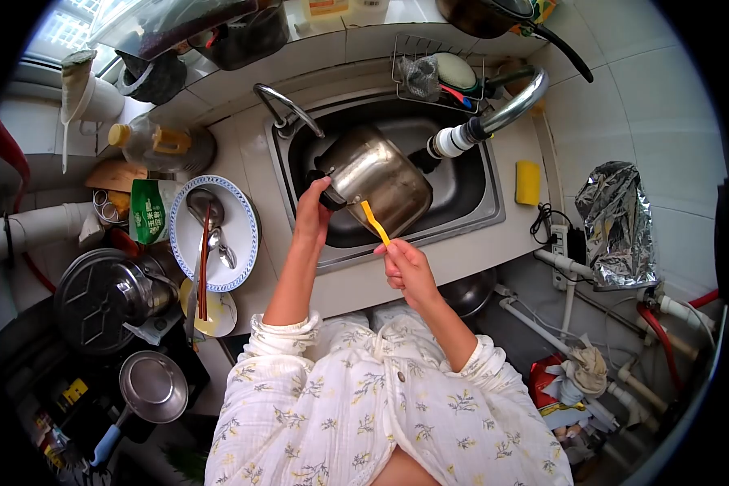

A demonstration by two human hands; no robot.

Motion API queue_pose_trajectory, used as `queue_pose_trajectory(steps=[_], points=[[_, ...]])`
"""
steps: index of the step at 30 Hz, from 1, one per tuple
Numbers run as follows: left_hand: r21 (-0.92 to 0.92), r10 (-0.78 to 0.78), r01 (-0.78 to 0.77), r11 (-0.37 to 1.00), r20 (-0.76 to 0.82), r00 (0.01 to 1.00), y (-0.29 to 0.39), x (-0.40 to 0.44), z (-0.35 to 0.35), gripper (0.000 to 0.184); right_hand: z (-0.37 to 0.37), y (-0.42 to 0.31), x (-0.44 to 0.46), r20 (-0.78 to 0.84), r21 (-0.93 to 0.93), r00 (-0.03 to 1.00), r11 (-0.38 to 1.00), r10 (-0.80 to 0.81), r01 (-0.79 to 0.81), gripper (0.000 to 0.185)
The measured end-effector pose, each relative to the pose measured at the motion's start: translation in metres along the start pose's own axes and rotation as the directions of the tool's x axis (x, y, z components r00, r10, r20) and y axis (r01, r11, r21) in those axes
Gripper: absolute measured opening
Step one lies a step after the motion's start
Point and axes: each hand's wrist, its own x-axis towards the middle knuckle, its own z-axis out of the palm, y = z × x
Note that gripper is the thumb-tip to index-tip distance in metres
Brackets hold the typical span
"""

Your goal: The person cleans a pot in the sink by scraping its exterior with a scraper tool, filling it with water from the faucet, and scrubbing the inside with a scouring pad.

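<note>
A stainless steel pot (385, 182) is tipped on its side over the sink (474, 194), its outer wall turned up toward me. My left hand (312, 212) is closed around the pot's black handle (330, 194). Between the fingers of my right hand (407, 269) is a slim yellow stick-like tool (373, 221). The tool's far end touches the pot, or is very close to it, beside the handle's base. Whether that end has bristles is too small to tell.
A chrome faucet (287, 109) and a bent chrome spout (514, 105) reach over the sink. On the right counter lies a yellow sponge (527, 183). A blue-rimmed bowl (185, 271) with a ladle, spoons and chopsticks stands left. A wire rack (413, 49) is behind.
</note>
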Motion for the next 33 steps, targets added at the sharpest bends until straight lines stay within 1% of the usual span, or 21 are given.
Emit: queue_pose_trajectory(steps=[2,3,5,6,8,10,12,15,16,18,19,22,27,30,31,33], points=[[-0.013,-0.003,0.003,1.0,-0.008,1.0,0.001,0.0,0.001,0.024,0.007,-0.001,0.005,0.027,0.039,0.999,0.999,0.03,-0.031,0.024],[-0.017,-0.004,0.003,1.0,-0.028,1.0,0.001,-0.001,0.003,0.024,0.01,-0.001,0.009,0.038,0.061,0.998,0.997,0.045,-0.047,0.024],[-0.029,-0.004,0.002,1.0,-0.066,0.998,0.003,-0.001,0.007,0.025,0.007,0.001,0.023,0.04,0.014,0.999,1.0,0.015,-0.016,0.024],[-0.027,-0.009,0.007,1.0,-0.062,0.998,0.006,-0.003,0.007,0.026,0.004,0.003,0.029,0.042,-0.011,0.999,1.0,0.001,0.0,0.024],[-0.026,-0.021,0.019,0.999,-0.047,0.999,0.011,-0.003,0.008,0.027,0.0,0.005,0.027,0.016,0.001,1.0,1.0,-0.018,0.018,0.024],[-0.004,-0.002,0.001,1.0,-0.034,0.999,0.007,-0.004,0.007,0.032,0.0,0.008,0.015,-0.02,0.017,0.999,0.999,-0.035,0.035,0.023],[0.017,0.009,-0.009,1.0,-0.021,1.0,0.004,-0.003,0.007,0.04,-0.003,0.008,0.007,-0.024,-0.011,0.999,0.999,-0.035,0.035,0.023],[0.052,0.002,-0.004,0.999,0.028,1.0,-0.001,-0.001,0.007,0.036,-0.001,0.006,0.012,-0.022,-0.07,0.998,0.996,-0.053,0.051,0.023],[0.033,0.017,-0.017,0.999,0.008,1.0,0.0,0.0,0.009,0.032,0.002,0.005,0.018,-0.017,-0.091,0.998,0.994,-0.063,0.061,0.023],[-0.004,0.042,-0.042,0.999,-0.033,0.999,0.004,0.002,0.013,0.026,0.003,-0.001,0.028,-0.011,-0.082,0.995,0.992,-0.102,0.1,0.023],[0.018,0.031,-0.03,0.999,-0.037,0.999,0.004,-0.001,0.015,0.025,0.002,-0.004,0.03,-0.01,-0.077,0.993,0.99,-0.121,0.12,0.023],[0.044,0.047,-0.046,0.998,-0.029,0.998,0.002,-0.007,0.018,0.026,0.004,-0.012,0.025,-0.022,-0.032,0.986,0.986,-0.164,0.164,0.023],[0.124,0.05,-0.052,0.991,0.023,0.999,-0.006,-0.002,0.017,0.029,-0.004,0.003,0.005,-0.031,-0.072,0.998,0.996,-0.059,0.057,0.022],[0.134,0.06,-0.061,0.989,0.018,0.998,-0.006,-0.003,0.023,0.029,0.0,0.0,0.023,-0.052,-0.098,0.989,0.987,-0.136,0.13,0.023],[0.141,0.056,-0.058,0.988,0.019,0.998,-0.005,-0.003,0.022,0.03,0.0,-0.001,0.03,-0.045,-0.082,0.983,0.982,-0.176,0.172,0.023],[0.164,0.046,-0.047,0.985,0.011,0.999,-0.003,-0.005,0.028,0.032,-0.001,-0.012,0.034,-0.079,-0.03,0.968,0.971,-0.239,0.237,0.023]])
